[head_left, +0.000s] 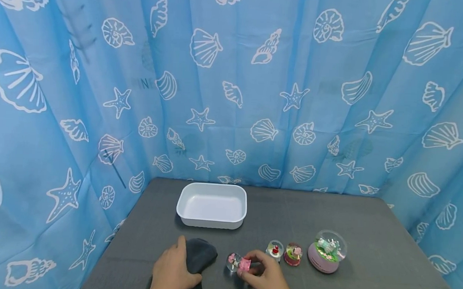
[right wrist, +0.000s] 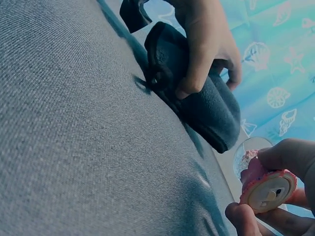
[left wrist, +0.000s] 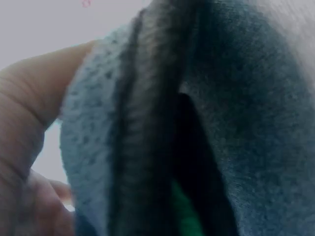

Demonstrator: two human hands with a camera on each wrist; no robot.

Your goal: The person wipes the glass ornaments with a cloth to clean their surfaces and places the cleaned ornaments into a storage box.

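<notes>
My left hand grips a dark grey, soft fabric pouch, thumb on one side and fingers on the other. A bit of green shows inside its fold in the left wrist view, where the fabric fills most of the picture. With my right hand I pinch a small snow globe by its pink base. It is tipped over, its clear dome pointing left toward the pouch, apart from it. The round underside of the base faces the right wrist camera.
A white rectangular tray stands behind the pouch. Right of my right hand are two small snow globes, one with a red figure and one on a red base. A larger globe on a lilac base stands further right. A blue shell-print curtain surrounds the grey table.
</notes>
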